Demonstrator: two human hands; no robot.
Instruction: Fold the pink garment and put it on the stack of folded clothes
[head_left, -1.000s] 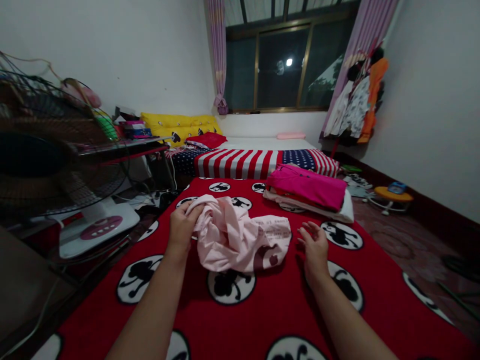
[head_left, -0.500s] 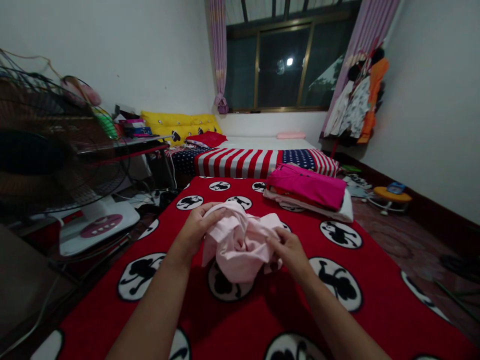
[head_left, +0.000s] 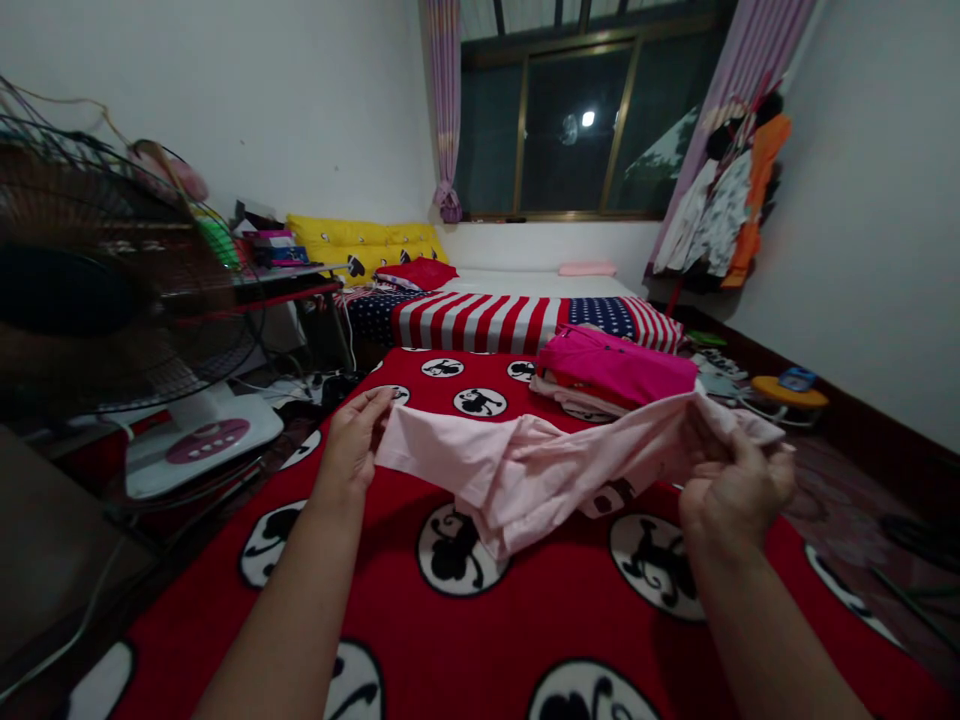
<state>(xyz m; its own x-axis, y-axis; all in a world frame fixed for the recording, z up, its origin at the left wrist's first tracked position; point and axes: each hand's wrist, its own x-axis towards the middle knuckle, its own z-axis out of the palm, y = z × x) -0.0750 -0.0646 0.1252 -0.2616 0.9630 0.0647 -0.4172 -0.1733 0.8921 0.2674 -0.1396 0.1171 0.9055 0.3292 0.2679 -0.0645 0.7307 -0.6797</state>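
Note:
A pale pink garment point(head_left: 517, 460) is stretched sideways between my hands, sagging in folds at its middle over the red blanket point(head_left: 480, 620). Its exact kind is hard to tell, though dark print shows on its underside. My left hand point(head_left: 358, 435) pinches the left end. At the other end, my right hand point(head_left: 739, 485) grips the cloth, palm turned up, with fabric draped over the fingers. Just behind the right part of the garment lies a stack of folded clothes point(head_left: 619, 360), bright pink on top.
A standing fan point(head_left: 202, 440) is at the left beside a cluttered desk point(head_left: 292, 285). Behind the blanket is a bed with a striped, starred cover point(head_left: 480, 322). Clothes point(head_left: 720, 215) hang at the right wall, and a small round orange stool point(head_left: 787, 390) stands below.
The bunched pink garment is now spread out wide. My right hand has moved far right and turned palm up; my left hand has shifted slightly left.

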